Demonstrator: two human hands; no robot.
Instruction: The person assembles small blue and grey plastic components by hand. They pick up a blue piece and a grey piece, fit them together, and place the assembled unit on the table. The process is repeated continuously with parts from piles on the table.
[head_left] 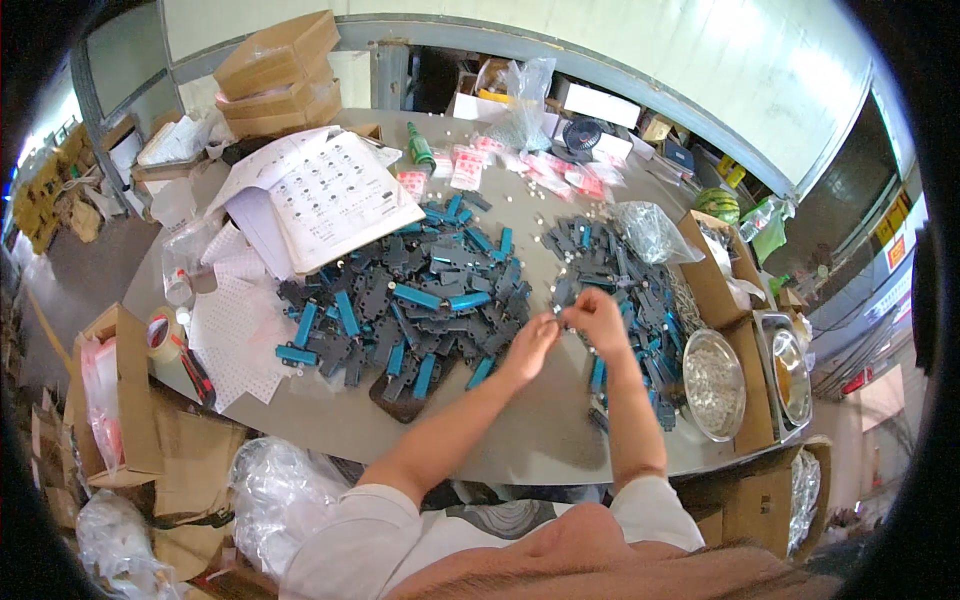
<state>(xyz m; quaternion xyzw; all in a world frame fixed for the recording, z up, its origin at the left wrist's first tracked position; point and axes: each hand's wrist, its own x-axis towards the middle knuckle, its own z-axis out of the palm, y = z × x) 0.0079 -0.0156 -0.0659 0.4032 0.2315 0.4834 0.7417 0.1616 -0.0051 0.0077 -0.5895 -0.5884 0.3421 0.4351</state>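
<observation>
Both hands (562,328) pinch small part (dark plastic).

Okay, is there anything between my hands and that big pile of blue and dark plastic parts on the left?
Nothing visible blocks them. Your left hand and right hand meet over bare table, pinching something too small to make out. The pile of blue and dark parts begins right beside the left hand, with no object between.

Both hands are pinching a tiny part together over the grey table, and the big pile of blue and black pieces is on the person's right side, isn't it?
Not quite. The head view shows the big pile of blue and black pieces on the person's left side, not the right. The rest holds: the left hand and right hand meet over the grey table, pinching something tiny.
</observation>
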